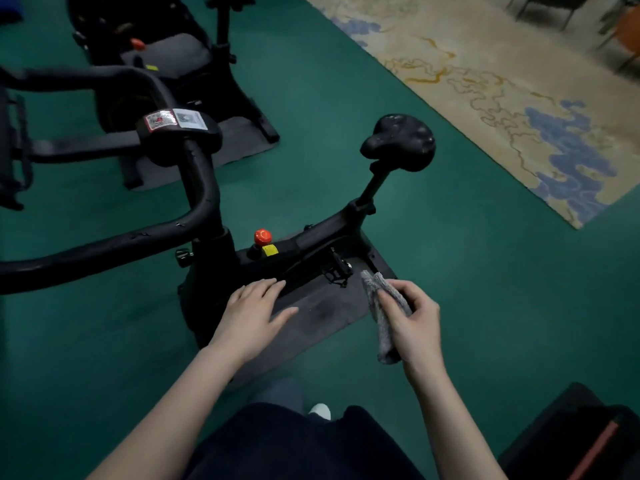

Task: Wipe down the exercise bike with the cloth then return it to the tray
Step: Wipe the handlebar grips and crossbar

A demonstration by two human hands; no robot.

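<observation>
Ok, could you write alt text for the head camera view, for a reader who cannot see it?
Seen from above, a person's right hand grips a grey cloth beside a black exercise bike, while the open left hand is spread over its lower frame. A second bike stands behind on green floor.

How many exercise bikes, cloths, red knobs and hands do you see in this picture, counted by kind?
exercise bikes: 2
cloth: 1
red knobs: 2
hands: 2, left hand and right hand
Total: 7
</observation>
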